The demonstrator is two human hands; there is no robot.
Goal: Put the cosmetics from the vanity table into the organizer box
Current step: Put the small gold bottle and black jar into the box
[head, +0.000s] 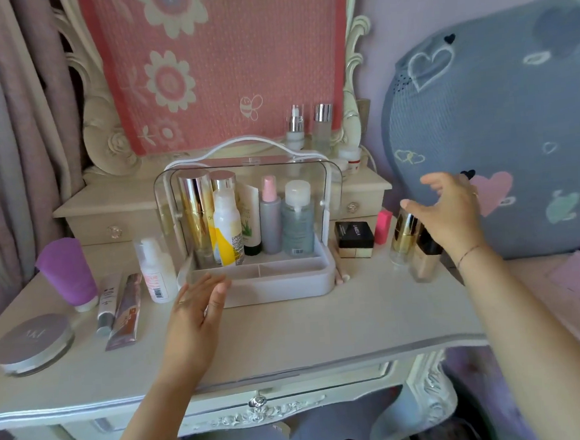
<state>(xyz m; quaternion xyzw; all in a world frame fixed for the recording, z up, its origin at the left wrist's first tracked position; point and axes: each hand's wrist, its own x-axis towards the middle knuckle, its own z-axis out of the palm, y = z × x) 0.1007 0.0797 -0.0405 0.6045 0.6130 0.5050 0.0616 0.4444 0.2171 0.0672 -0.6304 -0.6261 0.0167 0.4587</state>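
Observation:
The organizer box [286,282] stands mid-table with its clear lid raised and several bottles upright in its back row. My left hand [198,305] hovers open just in front of its left corner, holding nothing. My right hand [452,208] is open with fingers spread, just above a gold-capped bottle [403,236] and a foundation bottle [425,258] to the right of the box. A black compact box [354,237] and a pink lipstick [383,226] lie beside them. Left of the box are a white bottle [155,274], two tubes [123,310], a purple tube [67,273] and a round compact [33,342].
The vanity table [306,328] has a raised drawer shelf [109,211] behind the box, with bottles [309,125] and jars [349,160] on top. A pink cloth [219,60] covers the mirror. A grey heart-print cushion [501,119] crowds the right side; curtains [8,136] hang at left.

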